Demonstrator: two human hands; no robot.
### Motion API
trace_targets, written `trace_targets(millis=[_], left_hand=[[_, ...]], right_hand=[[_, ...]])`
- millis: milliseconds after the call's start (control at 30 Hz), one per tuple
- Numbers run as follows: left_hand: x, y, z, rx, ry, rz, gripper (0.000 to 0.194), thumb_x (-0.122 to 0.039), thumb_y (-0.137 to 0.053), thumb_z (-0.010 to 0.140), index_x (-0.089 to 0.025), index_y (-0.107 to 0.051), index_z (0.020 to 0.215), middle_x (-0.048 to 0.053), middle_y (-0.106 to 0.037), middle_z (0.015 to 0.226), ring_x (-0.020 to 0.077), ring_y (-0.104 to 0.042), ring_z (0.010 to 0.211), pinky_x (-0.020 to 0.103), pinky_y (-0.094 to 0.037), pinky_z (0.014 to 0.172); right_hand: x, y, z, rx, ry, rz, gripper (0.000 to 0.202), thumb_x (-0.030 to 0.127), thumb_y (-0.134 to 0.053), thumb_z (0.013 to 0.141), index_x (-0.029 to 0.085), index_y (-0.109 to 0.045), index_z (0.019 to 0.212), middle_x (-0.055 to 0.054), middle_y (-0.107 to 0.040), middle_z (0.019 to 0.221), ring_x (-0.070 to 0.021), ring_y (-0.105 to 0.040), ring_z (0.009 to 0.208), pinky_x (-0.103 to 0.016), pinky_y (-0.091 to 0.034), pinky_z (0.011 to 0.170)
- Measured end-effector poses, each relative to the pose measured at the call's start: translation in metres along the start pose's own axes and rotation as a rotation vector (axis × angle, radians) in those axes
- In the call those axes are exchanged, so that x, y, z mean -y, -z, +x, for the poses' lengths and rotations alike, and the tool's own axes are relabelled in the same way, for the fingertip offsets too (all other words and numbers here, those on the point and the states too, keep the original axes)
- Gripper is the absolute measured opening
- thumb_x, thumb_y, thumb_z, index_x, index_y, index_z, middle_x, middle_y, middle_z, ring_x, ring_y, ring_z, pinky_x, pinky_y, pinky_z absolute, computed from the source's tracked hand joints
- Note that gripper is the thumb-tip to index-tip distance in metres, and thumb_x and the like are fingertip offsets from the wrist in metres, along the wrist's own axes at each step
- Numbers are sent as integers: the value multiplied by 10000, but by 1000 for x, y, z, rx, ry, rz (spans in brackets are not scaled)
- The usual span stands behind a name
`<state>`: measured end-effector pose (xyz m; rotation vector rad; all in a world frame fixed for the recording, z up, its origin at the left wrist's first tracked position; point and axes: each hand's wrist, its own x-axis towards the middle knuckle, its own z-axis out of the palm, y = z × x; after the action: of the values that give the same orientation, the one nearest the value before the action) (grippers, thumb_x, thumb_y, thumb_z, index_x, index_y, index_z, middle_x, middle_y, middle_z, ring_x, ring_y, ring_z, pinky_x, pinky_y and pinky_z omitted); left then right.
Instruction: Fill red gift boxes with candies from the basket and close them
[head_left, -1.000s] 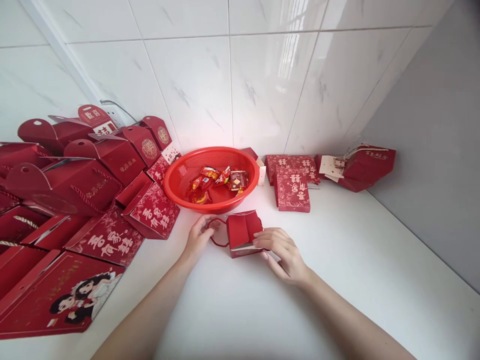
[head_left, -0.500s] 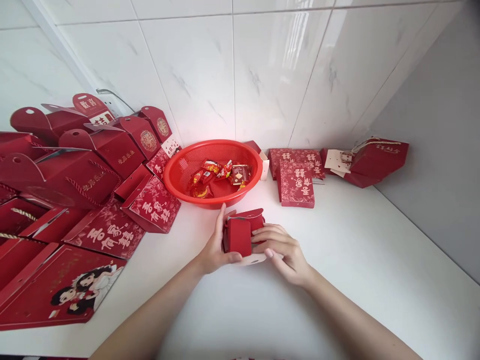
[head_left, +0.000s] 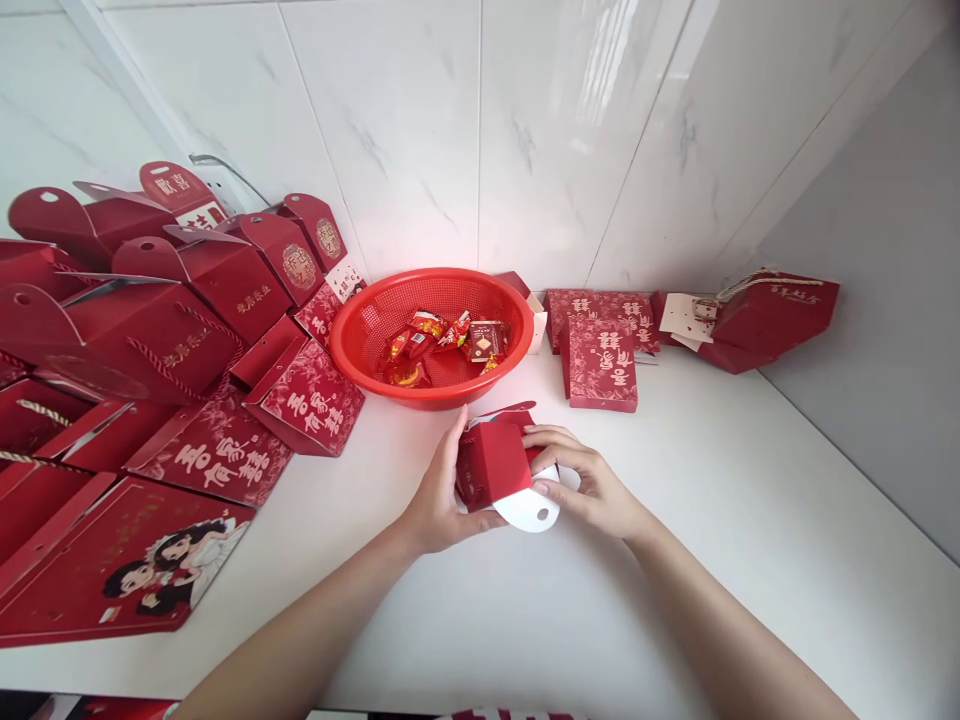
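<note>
A small red gift box with rounded flaps is held just above the white table, in front of the basket. My left hand clasps its left side, thumb below and fingers behind. With its fingers bent, my right hand grips the right side, by a red panel and a white flap with a round hole. The flap's white underside faces me. The box's far side and its inside are hidden. Behind it stands a red plastic basket with several wrapped sweets in it.
Many red gift boxes crowd the left of the table. Flat patterned boxes lie by the tiled wall. A red bag leans near the grey panel at right.
The box in my hands has turned and tilted, and its white flap now shows more fully. My right hand has shifted slightly right along it. The camera view has moved a little.
</note>
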<state>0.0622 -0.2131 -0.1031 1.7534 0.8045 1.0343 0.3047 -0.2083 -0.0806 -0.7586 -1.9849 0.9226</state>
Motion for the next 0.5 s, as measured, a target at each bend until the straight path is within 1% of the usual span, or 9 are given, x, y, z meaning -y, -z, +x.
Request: trace_targets(millis=[100, 167, 233, 300, 367, 433, 500], left_hand=[[0, 3, 0, 39, 7, -24, 1172, -363, -844, 668, -398, -79, 1555, 40, -211, 1608, 392, -179, 1476, 614, -176, 1196], [-1, 3, 2, 79, 24, -101, 1158, -407, -831, 681, -370, -79, 1561, 56, -217, 1608, 385, -186, 1476, 598, -172, 1200], [-2, 3, 4, 107, 40, -226, 1125, -457, -795, 720, -328, -65, 1567, 98, -240, 1597, 378, -220, 1467, 583, -203, 1191], [-3, 0, 6, 120, 58, -328, 1084, -466, -757, 767, -297, -46, 1568, 140, -263, 1580, 371, -270, 1449, 567, -257, 1170], [-4, -2, 7, 116, 66, -371, 1057, -454, -734, 798, -295, -24, 1565, 160, -271, 1569, 365, -301, 1437, 553, -290, 1155], [-4, -4, 7, 108, 50, -351, 1096, -460, -754, 778, -305, -3, 1561, 162, -274, 1562, 364, -301, 1435, 549, -287, 1157], [-3, -6, 7, 96, 31, -317, 1203, -468, -811, 708, -324, 30, 1556, 155, -284, 1550, 369, -298, 1433, 555, -277, 1162]], right_hand=[[-1, -4, -1, -69, 19, 10, 49, 251, -642, 920, 238, -689, 916, -79, -645, 1207, -246, -543, 1193, -439, -435, 1035], [-2, -7, -1, -89, 22, 4, 54, 248, -640, 922, 238, -686, 895, -77, -655, 1186, -244, -550, 1180, -438, -448, 1020], [-2, -8, -2, -58, 43, -33, 41, 273, -680, 895, 235, -693, 907, -81, -651, 1203, -259, -527, 1213, -454, -430, 1046], [-3, -11, -2, -19, 80, -90, 134, 315, -745, 841, 230, -703, 936, -90, -635, 1243, -285, -480, 1268, -471, -404, 1079], [-4, -14, -3, -26, 105, -135, 173, 335, -769, 815, 228, -712, 939, -93, -627, 1255, -296, -453, 1294, -473, -406, 1082], [-6, -19, -4, -71, 117, -156, 113, 327, -751, 833, 233, -721, 888, -84, -643, 1213, -288, -467, 1278, -460, -433, 1056], [-6, -24, -5, -112, 139, -171, 87, 323, -735, 847, 239, -724, 829, -73, -663, 1155, -277, -498, 1240, -450, -456, 1023]])
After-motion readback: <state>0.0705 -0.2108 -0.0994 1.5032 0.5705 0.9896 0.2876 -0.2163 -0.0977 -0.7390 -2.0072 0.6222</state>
